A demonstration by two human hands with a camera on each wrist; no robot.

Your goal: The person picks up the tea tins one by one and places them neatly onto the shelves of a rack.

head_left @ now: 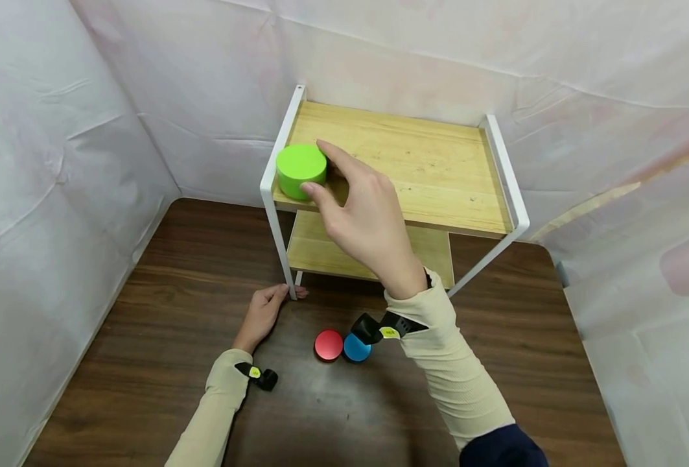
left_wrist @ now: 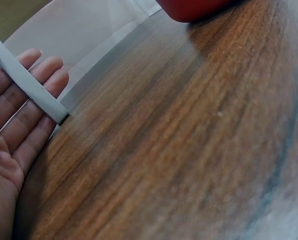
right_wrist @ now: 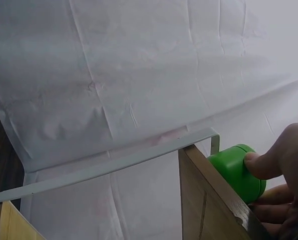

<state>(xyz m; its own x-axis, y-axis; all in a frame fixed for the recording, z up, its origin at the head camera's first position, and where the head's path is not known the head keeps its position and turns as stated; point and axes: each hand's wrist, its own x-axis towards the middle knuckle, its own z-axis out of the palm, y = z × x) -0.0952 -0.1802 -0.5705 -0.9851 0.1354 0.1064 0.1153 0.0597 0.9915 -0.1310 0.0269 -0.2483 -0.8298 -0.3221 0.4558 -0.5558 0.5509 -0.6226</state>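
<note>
A two-tier wooden shelf (head_left: 432, 162) with a white metal frame stands on the dark table. At its top board's front left corner is a green round container (head_left: 301, 170), which my right hand (head_left: 367, 214) grips between thumb and fingers. In the right wrist view, the green container (right_wrist: 241, 172) shows a seam near one end and meets the board's surface. Low down, my left hand (head_left: 262, 314) holds the shelf's front left leg (left_wrist: 31, 85), thumb on one side and fingers behind it.
A red round container (head_left: 328, 345) and a blue one (head_left: 357, 348) stand side by side on the dark wood table (head_left: 163, 337), in front of the shelf. Pale sheeting (head_left: 204, 78) hangs behind and at both sides. The lower board (head_left: 332, 250) sits beneath the top one.
</note>
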